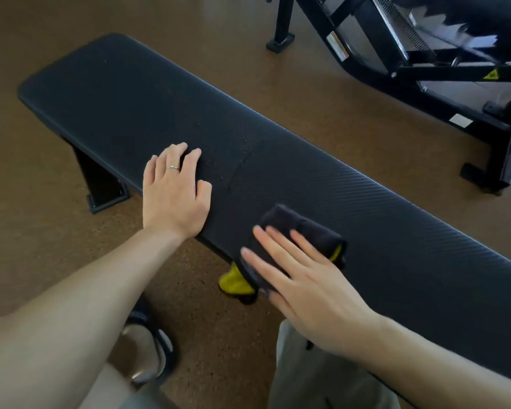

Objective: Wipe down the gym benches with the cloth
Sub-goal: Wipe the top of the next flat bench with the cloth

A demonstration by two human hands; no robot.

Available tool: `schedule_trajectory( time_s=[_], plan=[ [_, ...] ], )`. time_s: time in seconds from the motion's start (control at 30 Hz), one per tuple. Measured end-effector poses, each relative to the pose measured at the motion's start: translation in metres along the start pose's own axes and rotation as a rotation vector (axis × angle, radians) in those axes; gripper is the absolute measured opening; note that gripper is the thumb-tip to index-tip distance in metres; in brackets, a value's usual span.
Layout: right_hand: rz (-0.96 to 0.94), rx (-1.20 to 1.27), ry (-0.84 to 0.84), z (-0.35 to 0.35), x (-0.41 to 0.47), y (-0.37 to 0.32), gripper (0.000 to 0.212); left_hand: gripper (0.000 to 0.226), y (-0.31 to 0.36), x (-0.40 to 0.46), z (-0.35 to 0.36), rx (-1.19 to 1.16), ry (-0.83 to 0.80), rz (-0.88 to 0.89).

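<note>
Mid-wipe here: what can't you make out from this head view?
- Bench: right end cut off by the frame edge.
- Cloth: near part hidden under the right hand, which is motion-blurred.
- Bench underside: hidden by the pad.
- Machine: top cut off, labels too small to read.

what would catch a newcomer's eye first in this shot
A long black bench runs diagonally across the frame on a brown floor. The right hand presses a dark cloth with a yellow edge on its near side, while the left hand rests flat beside it.
</note>
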State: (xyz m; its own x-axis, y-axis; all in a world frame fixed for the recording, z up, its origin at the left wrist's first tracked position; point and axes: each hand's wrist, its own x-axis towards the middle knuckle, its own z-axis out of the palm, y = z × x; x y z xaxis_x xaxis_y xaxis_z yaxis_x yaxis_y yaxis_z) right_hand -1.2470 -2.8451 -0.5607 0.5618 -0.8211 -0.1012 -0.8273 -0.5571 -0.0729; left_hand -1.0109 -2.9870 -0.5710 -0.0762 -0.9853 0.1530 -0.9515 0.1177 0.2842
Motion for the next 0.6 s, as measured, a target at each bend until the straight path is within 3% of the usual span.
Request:
schedule_trajectory(
  time_s=[0.13, 0.4, 0.5, 0.6],
  plan=[
    [-0.045, -0.030, -0.035, -0.002, -0.009, 0.014, 0.066, 0.061, -0.002, -0.001, 0.001, -0.005, 0.017, -0.002],
    [0.105, 0.124, 0.063, -0.018, 0.129, 0.024, 0.056, 0.051, -0.005, -0.002, 0.000, 0.001, 0.016, 0.020],
    [0.083, 0.128, 0.066, -0.015, 0.103, 0.020, 0.057, 0.057, -0.006, -0.003, 0.000, -0.006, 0.009, 0.015],
    [0.032, 0.057, 0.055, -0.004, 0.021, 0.012, 0.059, 0.060, -0.004, -0.004, 0.001, -0.027, 0.015, -0.004]
  ],
)
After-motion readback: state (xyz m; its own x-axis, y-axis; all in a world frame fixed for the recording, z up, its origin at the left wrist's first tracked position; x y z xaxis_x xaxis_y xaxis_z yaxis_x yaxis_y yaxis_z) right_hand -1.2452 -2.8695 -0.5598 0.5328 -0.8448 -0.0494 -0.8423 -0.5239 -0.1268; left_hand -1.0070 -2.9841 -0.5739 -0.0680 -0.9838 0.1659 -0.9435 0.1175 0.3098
